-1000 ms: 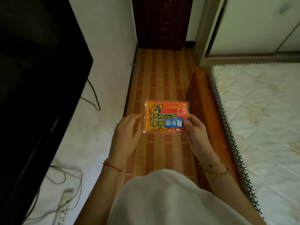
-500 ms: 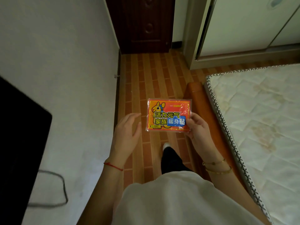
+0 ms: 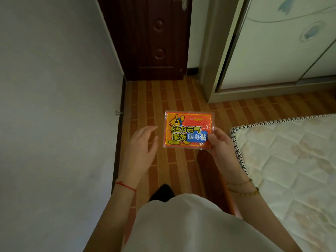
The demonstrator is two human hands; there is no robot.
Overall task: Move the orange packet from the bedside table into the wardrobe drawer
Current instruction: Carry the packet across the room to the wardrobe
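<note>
The view is swinging round and moving forward: the dark screen that filled the 9 o'clock side is now gone from sight, the brown door at 12 o'clock is looming larger, and the wardrobe at 2 o'clock is coming closer. The mattress is sliding back toward 4 o'clock, its corner now showing

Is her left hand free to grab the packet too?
Probably yes. The left hand is open and empty, just beside the packet, with nothing between them; the right hand holds the opposite edge.
</note>
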